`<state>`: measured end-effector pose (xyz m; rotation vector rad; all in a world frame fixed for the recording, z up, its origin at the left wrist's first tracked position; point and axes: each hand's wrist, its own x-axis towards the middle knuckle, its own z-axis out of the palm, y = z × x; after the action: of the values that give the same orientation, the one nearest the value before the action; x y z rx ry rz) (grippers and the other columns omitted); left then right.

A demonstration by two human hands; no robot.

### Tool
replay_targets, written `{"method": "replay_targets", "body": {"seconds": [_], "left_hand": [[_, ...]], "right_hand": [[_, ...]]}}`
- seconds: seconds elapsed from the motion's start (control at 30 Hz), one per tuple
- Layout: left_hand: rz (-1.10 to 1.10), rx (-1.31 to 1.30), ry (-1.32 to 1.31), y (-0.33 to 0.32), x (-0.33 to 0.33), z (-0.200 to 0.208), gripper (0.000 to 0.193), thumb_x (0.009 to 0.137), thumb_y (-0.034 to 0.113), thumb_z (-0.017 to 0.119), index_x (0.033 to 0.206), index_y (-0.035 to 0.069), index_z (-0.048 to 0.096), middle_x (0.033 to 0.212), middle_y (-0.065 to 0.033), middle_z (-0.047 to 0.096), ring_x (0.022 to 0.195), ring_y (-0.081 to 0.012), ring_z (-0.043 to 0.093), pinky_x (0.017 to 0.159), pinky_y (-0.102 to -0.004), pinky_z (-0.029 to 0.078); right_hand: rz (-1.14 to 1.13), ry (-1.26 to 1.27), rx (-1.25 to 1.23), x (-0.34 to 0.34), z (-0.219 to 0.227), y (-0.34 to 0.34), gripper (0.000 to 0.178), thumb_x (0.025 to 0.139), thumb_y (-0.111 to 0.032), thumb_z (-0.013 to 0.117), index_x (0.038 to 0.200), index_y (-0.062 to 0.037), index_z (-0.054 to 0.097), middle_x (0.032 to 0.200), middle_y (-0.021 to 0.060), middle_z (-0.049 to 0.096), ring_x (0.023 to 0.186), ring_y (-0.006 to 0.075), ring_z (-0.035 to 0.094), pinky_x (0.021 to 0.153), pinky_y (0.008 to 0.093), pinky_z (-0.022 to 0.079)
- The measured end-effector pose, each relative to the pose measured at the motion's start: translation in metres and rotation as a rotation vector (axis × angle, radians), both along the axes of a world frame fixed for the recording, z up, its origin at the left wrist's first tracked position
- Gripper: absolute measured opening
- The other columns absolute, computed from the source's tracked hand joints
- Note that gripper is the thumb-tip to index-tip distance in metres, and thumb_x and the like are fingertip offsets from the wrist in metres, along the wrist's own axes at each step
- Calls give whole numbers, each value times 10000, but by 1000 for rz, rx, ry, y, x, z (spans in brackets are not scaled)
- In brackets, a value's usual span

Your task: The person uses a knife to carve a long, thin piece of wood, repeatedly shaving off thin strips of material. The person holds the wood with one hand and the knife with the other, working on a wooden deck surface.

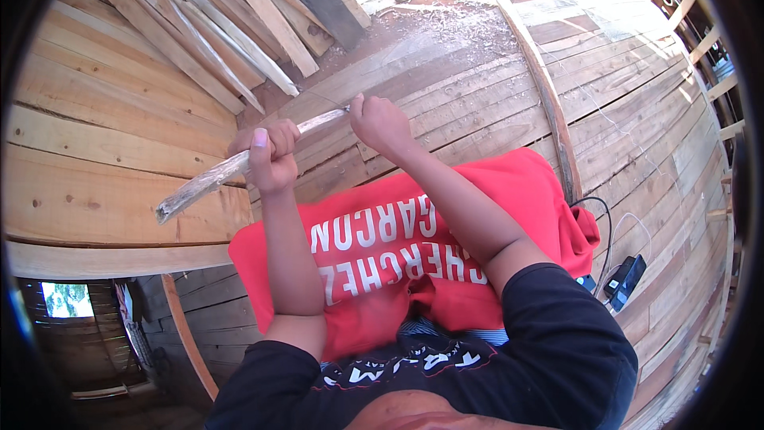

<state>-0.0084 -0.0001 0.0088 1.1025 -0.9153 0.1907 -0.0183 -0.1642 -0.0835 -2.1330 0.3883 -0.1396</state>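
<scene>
A rough, pale wooden stick (208, 185) slants across in front of me, its thick broken end at the lower left and its thin end at the upper right. My left hand (272, 158) is wrapped round it near the middle, thumb on top. At the thin end my right hand (382, 126) is closed in a fist, where a small dark bit shows. Whether that fist grips the stick's tip or a small tool is hidden. Beneath both forearms a red cloth garment (374, 271) with white lettering covers my lap.
Planks and slats (263, 16) lean at the upper left beside a wall of wide boards (119, 183). Wood shavings (477, 28) litter the plank floor (637, 103) ahead. A long wooden strip (535, 72) crosses the floor. A black device with cables (626, 280) lies at my right.
</scene>
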Motion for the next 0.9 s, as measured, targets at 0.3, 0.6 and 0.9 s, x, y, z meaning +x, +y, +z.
{"method": "replay_targets", "body": {"seconds": [0.3, 0.6, 0.9], "left_hand": [[-7, -21, 2, 6, 5, -3, 413, 923, 125, 432, 587, 135, 193, 489, 25, 183, 436, -116, 140, 458, -322, 203], [4, -25, -3, 11, 0, -5, 401, 911, 131, 441, 573, 124, 225, 469, 7, 223, 423, -122, 149, 454, -326, 218], [32, -64, 52, 23, 7, -10, 412, 915, 125, 438, 561, 114, 227, 466, -3, 236, 418, -133, 190, 457, -332, 236]], "right_hand": [[31, -2, -17, -7, 19, 7, 558, 977, -330, 331, 791, 57, 688, 875, 305, 667, 862, 505, 635, 828, 546, 500], [-1, 9, -123, 7, -15, -6, 546, 949, -346, 346, 839, 59, 695, 875, 316, 659, 879, 506, 635, 834, 561, 490], [-91, 39, -174, 9, -27, 3, 547, 964, -344, 343, 822, 53, 691, 842, 293, 674, 809, 472, 665, 758, 547, 521]]}}
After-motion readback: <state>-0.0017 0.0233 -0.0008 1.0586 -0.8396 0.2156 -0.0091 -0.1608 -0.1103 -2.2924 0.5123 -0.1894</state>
